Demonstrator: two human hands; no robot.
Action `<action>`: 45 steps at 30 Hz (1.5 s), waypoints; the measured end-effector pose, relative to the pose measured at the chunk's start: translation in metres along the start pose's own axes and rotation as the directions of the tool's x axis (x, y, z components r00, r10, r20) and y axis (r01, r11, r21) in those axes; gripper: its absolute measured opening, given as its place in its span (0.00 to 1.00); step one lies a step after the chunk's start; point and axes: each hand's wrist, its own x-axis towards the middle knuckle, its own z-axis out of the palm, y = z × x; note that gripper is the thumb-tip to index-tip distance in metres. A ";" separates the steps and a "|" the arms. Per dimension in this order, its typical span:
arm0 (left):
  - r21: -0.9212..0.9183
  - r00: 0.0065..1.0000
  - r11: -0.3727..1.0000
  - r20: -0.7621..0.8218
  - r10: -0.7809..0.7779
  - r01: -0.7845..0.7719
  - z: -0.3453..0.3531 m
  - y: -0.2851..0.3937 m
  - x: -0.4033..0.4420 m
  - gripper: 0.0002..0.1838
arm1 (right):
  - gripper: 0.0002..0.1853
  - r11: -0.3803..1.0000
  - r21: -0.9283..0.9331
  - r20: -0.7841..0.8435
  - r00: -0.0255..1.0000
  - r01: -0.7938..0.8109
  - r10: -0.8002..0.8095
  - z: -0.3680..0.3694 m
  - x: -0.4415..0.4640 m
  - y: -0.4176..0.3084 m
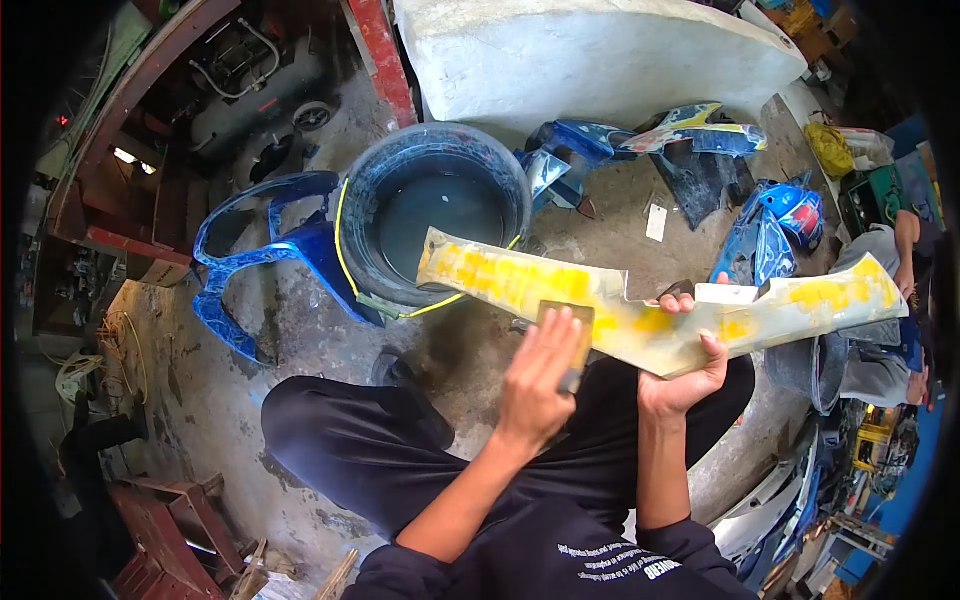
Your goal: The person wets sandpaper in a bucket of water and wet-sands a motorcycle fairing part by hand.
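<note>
The long cream-white panel with yellow patches (597,301) is held above the lap, its left end overlapping in view the rim of the large round dark bucket containing water (440,293). Its long axis runs broadly left to right across the person's front, bent mid-length into a shallow V: the left half slopes down toward the bend, the right half rises toward the right. The narrow left end points up-left, toward the bucket.

Writing: the black sweatshirt with white print (560,545) carries large letters, inverted in view, of which "OVERB" is legible; smaller lines include "of life is to accept". The small white tag (656,223) on the grey concrete floor (335,440) bears marks too small to read.

The left hand (540,385) is back-up, forearm rising from lower left, fingers extended and pressed together over a flat brown block (580,333) against the panel's left half. The right hand (690,375) comes from below, grasping the panel near the bend, thumb on the visible face, fingertips showing at the upper edge. Blue glossy plastic frame (310,245): beside the bucket, left.
</note>
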 end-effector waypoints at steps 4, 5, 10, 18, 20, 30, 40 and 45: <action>0.138 0.977 0.979 -0.170 -0.126 0.150 -0.002 -0.029 0.011 0.37 | 0.46 1.000 -0.002 -0.007 1.000 0.009 -0.009 0.000 -0.001 0.001; 0.091 0.994 0.995 -0.103 -0.026 0.036 0.003 -0.020 0.006 0.36 | 0.46 1.000 -0.002 -0.003 1.000 0.008 -0.008 -0.001 0.000 0.001; 0.136 0.995 0.990 -0.097 -0.013 0.026 0.001 -0.021 0.006 0.35 | 0.45 1.000 -0.001 -0.018 1.000 -0.003 0.003 0.000 0.000 -0.001; 0.072 0.991 0.989 -0.005 0.131 -0.131 -0.003 -0.023 0.001 0.37 | 0.46 1.000 0.024 -0.019 1.000 -0.006 0.006 -0.001 0.001 -0.002; 0.182 0.985 0.976 -0.150 -0.089 0.116 -0.005 -0.042 0.010 0.36 | 0.46 1.000 0.013 -0.023 1.000 -0.008 0.008 -0.001 -0.001 -0.003; 0.188 0.983 0.976 -0.167 -0.078 0.109 -0.001 -0.037 0.009 0.36 | 0.45 1.000 0.012 -0.008 1.000 0.007 -0.007 -0.002 0.001 -0.005; 0.062 0.994 0.996 -0.085 0.064 -0.059 0.001 -0.032 0.007 0.36 | 0.45 1.000 -0.001 -0.004 1.000 0.007 -0.007 -0.003 0.002 -0.006; 0.093 0.995 0.994 -0.076 0.058 -0.051 -0.010 -0.050 0.007 0.35 | 0.46 1.000 0.024 -0.012 1.000 0.008 -0.007 -0.003 0.003 -0.008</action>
